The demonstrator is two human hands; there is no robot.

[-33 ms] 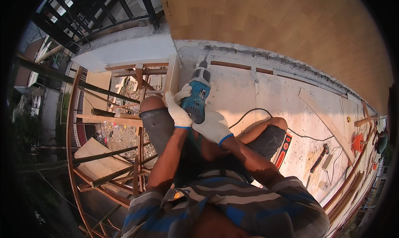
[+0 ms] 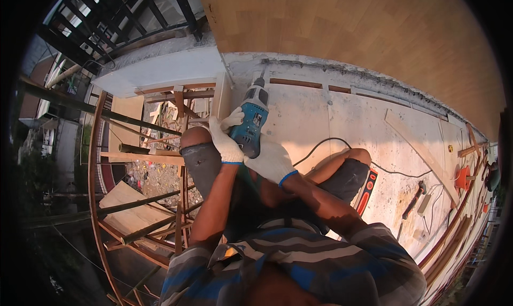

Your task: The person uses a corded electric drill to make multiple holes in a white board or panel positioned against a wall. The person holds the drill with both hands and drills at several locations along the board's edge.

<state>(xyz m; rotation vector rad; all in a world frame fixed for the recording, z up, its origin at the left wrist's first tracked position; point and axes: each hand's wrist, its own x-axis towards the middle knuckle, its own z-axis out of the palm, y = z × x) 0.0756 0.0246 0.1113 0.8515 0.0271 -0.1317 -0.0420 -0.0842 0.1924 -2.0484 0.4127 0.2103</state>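
A blue and grey corded power drill (image 2: 250,123) points away from me, its long bit (image 2: 263,72) meeting the rough concrete edge (image 2: 251,60) at the foot of the wood-patterned floor. My left hand (image 2: 226,139), in a white knitted glove with a blue cuff, grips the drill's left side. My right hand (image 2: 273,163), gloved alike, is closed round the rear handle, its fingers partly hidden behind the tool. A black cord (image 2: 319,142) runs off to the right past my bent knee.
Pale boards (image 2: 304,119) lie beneath me. Right of my knee are a red level (image 2: 366,192), a hammer (image 2: 413,200), a plank (image 2: 422,153) and an orange container (image 2: 463,177). On the left, wooden and bamboo scaffolding (image 2: 92,161) stands above rubble-strewn ground (image 2: 152,173). A black railing (image 2: 125,22) rises at the far left.
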